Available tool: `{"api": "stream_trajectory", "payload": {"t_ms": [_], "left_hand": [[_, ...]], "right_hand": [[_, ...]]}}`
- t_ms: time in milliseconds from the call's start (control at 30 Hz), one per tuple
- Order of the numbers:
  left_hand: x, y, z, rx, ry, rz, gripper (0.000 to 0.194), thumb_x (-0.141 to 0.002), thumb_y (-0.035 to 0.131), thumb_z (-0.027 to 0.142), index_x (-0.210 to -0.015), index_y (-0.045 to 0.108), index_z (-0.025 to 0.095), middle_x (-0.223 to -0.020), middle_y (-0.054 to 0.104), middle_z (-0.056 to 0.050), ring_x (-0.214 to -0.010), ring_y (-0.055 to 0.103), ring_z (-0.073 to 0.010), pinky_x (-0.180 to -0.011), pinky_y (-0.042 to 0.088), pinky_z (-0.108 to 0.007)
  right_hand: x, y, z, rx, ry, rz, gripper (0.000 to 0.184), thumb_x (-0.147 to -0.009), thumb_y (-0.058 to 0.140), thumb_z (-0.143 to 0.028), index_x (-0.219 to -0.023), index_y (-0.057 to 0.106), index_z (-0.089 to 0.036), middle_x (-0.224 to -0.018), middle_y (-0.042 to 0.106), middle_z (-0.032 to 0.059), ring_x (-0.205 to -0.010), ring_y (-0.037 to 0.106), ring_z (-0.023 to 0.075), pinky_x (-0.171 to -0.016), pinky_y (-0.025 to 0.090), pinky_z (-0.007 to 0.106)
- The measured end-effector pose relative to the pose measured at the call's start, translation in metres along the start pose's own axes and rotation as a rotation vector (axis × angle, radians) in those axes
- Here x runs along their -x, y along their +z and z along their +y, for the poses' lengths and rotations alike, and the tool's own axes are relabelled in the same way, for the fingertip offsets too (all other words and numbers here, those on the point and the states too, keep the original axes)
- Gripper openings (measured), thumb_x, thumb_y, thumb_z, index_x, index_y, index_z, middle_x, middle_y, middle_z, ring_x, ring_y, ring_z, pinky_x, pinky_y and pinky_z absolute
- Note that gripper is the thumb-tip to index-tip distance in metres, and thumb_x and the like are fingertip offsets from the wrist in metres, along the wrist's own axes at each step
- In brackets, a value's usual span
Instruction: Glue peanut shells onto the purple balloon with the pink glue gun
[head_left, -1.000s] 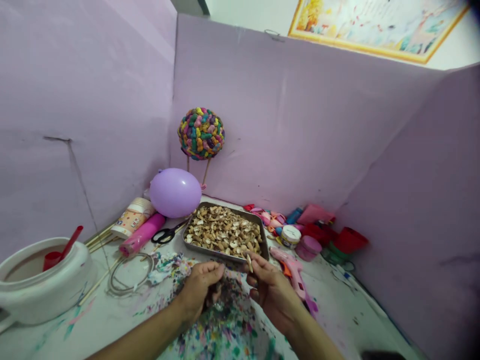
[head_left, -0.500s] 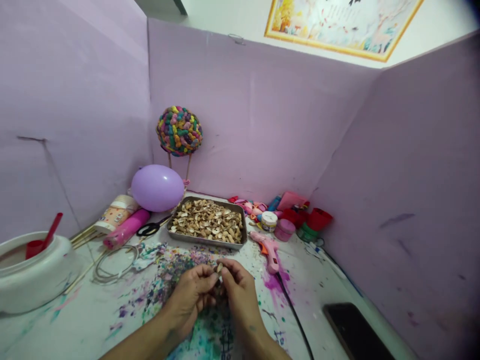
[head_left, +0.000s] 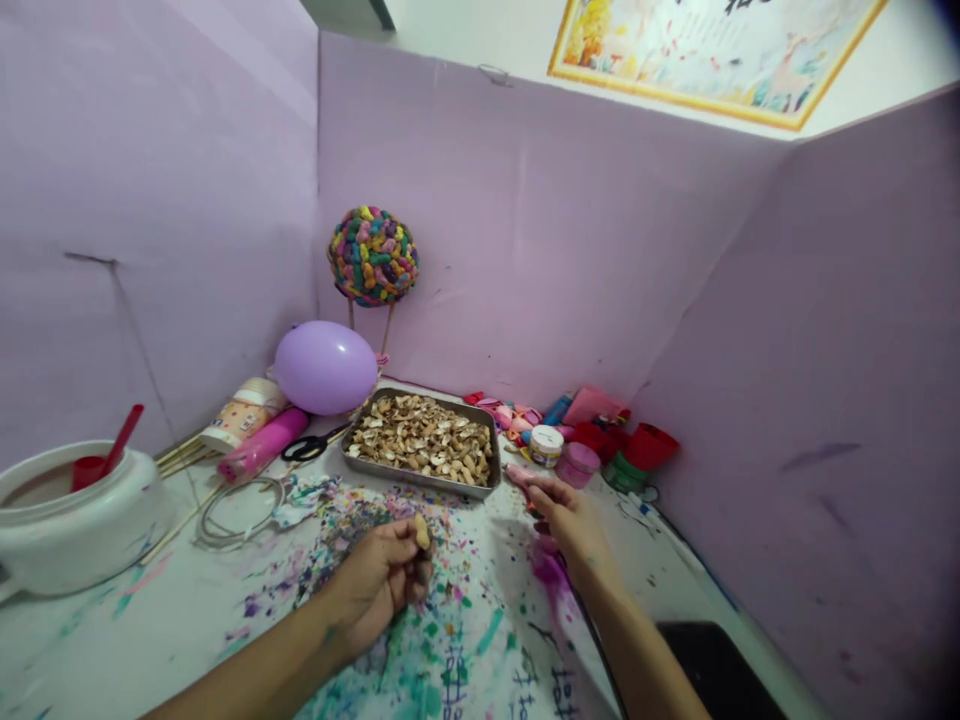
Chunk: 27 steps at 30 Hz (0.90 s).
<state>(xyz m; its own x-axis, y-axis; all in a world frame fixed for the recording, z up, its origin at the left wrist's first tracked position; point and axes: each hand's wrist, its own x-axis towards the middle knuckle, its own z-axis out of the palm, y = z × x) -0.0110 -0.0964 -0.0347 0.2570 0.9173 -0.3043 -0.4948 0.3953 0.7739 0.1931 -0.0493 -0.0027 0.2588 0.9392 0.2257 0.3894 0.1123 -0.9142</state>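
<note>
A peanut shell (head_left: 422, 532) sat pinched in my left hand (head_left: 382, 575), on the near side of the metal tray (head_left: 416, 479), while my right hand (head_left: 574, 520) was at the pink glue gun (head_left: 516, 474), its grip too hidden to tell! Dark handwriting (head_left: 454, 680) sprawled below, illegible; lettering on the gold-framed picture (head_left: 690, 60) ran out of view. Paint spattered the white counter (head_left: 187, 640), boxed in by lilac walls (head_left: 600, 230).

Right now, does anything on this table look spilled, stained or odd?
Yes: multicoloured, paint-like stains spread across the tabletop in front of the tray, plus a magenta patch near the right hand. They stand out because the surface is otherwise pale.
</note>
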Motion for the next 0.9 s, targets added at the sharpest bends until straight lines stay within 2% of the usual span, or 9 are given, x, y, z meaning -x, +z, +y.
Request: {"api": "stream_trajectory", "payload": {"t_ms": [67, 200, 300, 500, 567, 667, 767, 833, 900], "left_hand": [[-0.001, 0.001, -0.002, -0.087, 0.012, 0.064, 0.006, -0.054, 0.054, 0.015, -0.056, 0.048, 0.015, -0.045, 0.048, 0.004, -0.035, 0.042, -0.0065, -0.034, 0.03, -0.017], [0.0, 0.002, -0.007, -0.366, 0.084, 0.185, 0.01, -0.06, 0.056, 0.02, -0.053, 0.05, 0.015, -0.032, 0.043, 0.005, -0.027, 0.036, -0.0069, -0.028, 0.023, -0.016], [0.002, 0.003, -0.008, -0.508, 0.118, 0.22, 0.011, -0.06, 0.055, 0.023, -0.053, 0.05, 0.016, -0.032, 0.043, 0.006, -0.026, 0.034, -0.0067, -0.028, 0.024, -0.017], [0.002, 0.003, -0.006, -0.46, 0.106, 0.164, 0.01, -0.062, 0.05, 0.026, -0.056, 0.048, 0.018, -0.036, 0.042, 0.006, -0.031, 0.036, -0.0088, -0.032, 0.025, -0.019], [0.003, 0.002, -0.005, -0.58, 0.177, 0.206, 0.015, -0.065, 0.049, 0.026, -0.053, 0.045, 0.019, -0.037, 0.04, 0.005, -0.033, 0.036, -0.0092, -0.035, 0.025, -0.02], [0.008, 0.0, -0.004, -0.828, 0.413, 0.263, 0.018, -0.065, 0.052, 0.019, -0.048, 0.046, 0.018, -0.043, 0.043, 0.003, -0.042, 0.038, -0.0099, -0.043, 0.027, -0.021], [0.013, -0.001, -0.002, -0.922, 0.57, 0.227, 0.017, -0.064, 0.055, 0.017, -0.048, 0.051, 0.018, -0.05, 0.049, 0.001, -0.05, 0.041, -0.0112, -0.049, 0.028, -0.022], [0.012, 0.0, -0.001, -0.817, 0.469, 0.181, 0.014, -0.068, 0.054, 0.021, -0.054, 0.055, 0.018, -0.048, 0.049, 0.002, -0.047, 0.043, -0.0113, -0.047, 0.029, -0.022], [0.009, 0.001, 0.0, -0.623, 0.261, 0.171, 0.014, -0.07, 0.051, 0.025, -0.059, 0.054, 0.017, -0.041, 0.046, 0.003, -0.038, 0.04, -0.0104, -0.04, 0.026, -0.021]], "right_hand": [[0.005, 0.003, -0.001, -0.009, 0.041, -0.12, 0.021, -0.065, 0.057, -0.033, -0.066, 0.069, -0.015, -0.054, 0.063, 0.0021, -0.042, 0.05, 0.0116, -0.039, 0.036, 0.02], [0.038, 0.032, -0.01, -0.041, 0.062, -0.376, 0.016, -0.059, 0.066, -0.032, -0.059, 0.068, -0.016, -0.049, 0.06, -0.0001, -0.043, 0.049, 0.0112, -0.04, 0.034, 0.02], [0.056, 0.05, -0.012, -0.06, 0.065, -0.444, 0.012, -0.059, 0.065, -0.026, -0.055, 0.066, -0.016, -0.046, 0.055, -0.0021, -0.043, 0.045, 0.0096, -0.04, 0.031, 0.019], [0.061, 0.058, -0.007, -0.105, 0.132, -0.501, 0.021, -0.067, 0.054, -0.03, -0.053, 0.058, -0.014, -0.042, 0.045, -0.0048, -0.04, 0.037, 0.0073, -0.04, 0.028, 0.018], [0.063, 0.06, -0.007, -0.114, 0.148, -0.524, 0.025, -0.068, 0.054, -0.034, -0.055, 0.059, -0.013, -0.043, 0.048, -0.0037, -0.041, 0.039, 0.0079, -0.04, 0.029, 0.019], [0.065, 0.062, -0.007, -0.111, 0.165, -0.54, 0.032, -0.069, 0.055, -0.04, -0.054, 0.06, -0.013, -0.043, 0.048, -0.0029, -0.04, 0.039, 0.0081, -0.039, 0.028, 0.019], [0.064, 0.062, -0.007, -0.106, 0.172, -0.516, 0.033, -0.067, 0.057, -0.041, -0.048, 0.056, -0.014, -0.04, 0.043, -0.0044, -0.039, 0.036, 0.0073, -0.038, 0.024, 0.019], [0.061, 0.06, -0.007, -0.111, 0.182, -0.499, 0.033, -0.067, 0.056, -0.04, -0.045, 0.053, -0.015, -0.038, 0.042, -0.005, -0.037, 0.034, 0.0071, -0.037, 0.024, 0.019], [0.058, 0.058, -0.006, -0.121, 0.195, -0.487, 0.033, -0.068, 0.054, -0.04, -0.047, 0.053, -0.015, -0.038, 0.042, -0.0048, -0.036, 0.034, 0.0073, -0.036, 0.024, 0.019]]}}
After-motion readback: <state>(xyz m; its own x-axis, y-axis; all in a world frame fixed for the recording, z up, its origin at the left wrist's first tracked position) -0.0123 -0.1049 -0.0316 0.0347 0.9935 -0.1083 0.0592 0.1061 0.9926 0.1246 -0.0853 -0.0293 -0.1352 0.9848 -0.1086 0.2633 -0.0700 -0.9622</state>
